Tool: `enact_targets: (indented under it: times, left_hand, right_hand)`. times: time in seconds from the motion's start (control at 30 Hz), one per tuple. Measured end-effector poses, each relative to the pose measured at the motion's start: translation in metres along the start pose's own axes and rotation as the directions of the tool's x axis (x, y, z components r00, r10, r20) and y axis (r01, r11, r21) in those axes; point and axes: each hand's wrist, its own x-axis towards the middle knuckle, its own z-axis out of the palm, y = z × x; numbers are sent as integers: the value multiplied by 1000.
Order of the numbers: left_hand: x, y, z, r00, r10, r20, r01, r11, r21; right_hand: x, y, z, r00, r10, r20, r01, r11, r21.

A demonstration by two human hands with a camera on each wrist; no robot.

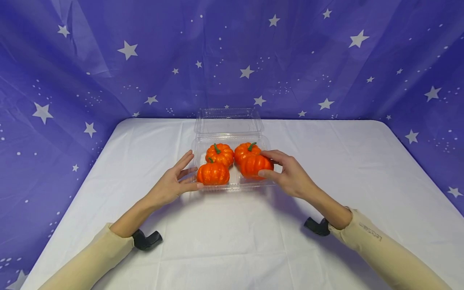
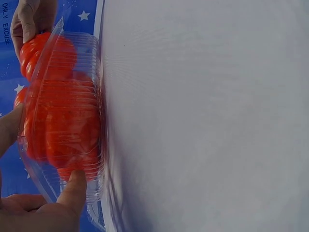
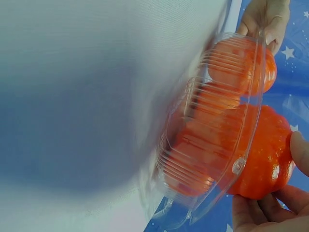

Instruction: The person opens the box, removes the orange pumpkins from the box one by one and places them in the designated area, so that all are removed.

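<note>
A clear plastic clamshell box [image 1: 235, 182] lies on the table with its lid [image 1: 229, 121] folded back behind it. Inside are three small orange pumpkins: a back-left one [image 1: 222, 152], a front-left one [image 1: 213, 174] and a back-right one [image 1: 243, 150]. The person's right hand [image 1: 290, 171] holds a fourth pumpkin [image 1: 255, 166] between thumb and fingers at the front right of the box; in the right wrist view that pumpkin [image 3: 268, 154] stands partly above the rim. With fingers spread, the left hand [image 1: 174, 183] touches the box's left side, its thumb at the front corner.
A white cloth [image 1: 224, 241] covers the table. Behind and at both sides hangs a purple-blue curtain [image 1: 217, 52] with white stars. A black wrist mount [image 1: 146, 240] sits on the left forearm and another [image 1: 317, 226] on the right.
</note>
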Motion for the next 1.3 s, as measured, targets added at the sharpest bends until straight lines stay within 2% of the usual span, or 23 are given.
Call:
enact_targets:
  times: [0.17,0.3,0.5,0.77,0.97,1.3]
  left_hand:
    - [0,0,1,1000,-4,-2,4,1000,-11]
    - [1,0,0,1000,-3,-2,3,1000,-17]
    - [1,-1,0,1000,-5,1,5,1000,-23]
    - [1,0,0,1000,-11,0,11,1000,-22]
    - [1,-1,-1,1000,-9,0,9,999,-33]
    - [1,-1,-1,1000,-9,-1,9,1000,-24]
  right_hand:
    - [-2,1,-3,999,-39,-8,39,999,21]
    - [-3,1,-5,997,-74,-20,76,994,81]
    - [-5,3,-7,999,-42,-35,48,980,196]
    - [-7,4,-11,998,-64,-24,68,982,177]
    - [-10,6,-12,998,-64,-30,69,975,209]
    - [-14,8,-15,993,-66,-101,88,968,237]
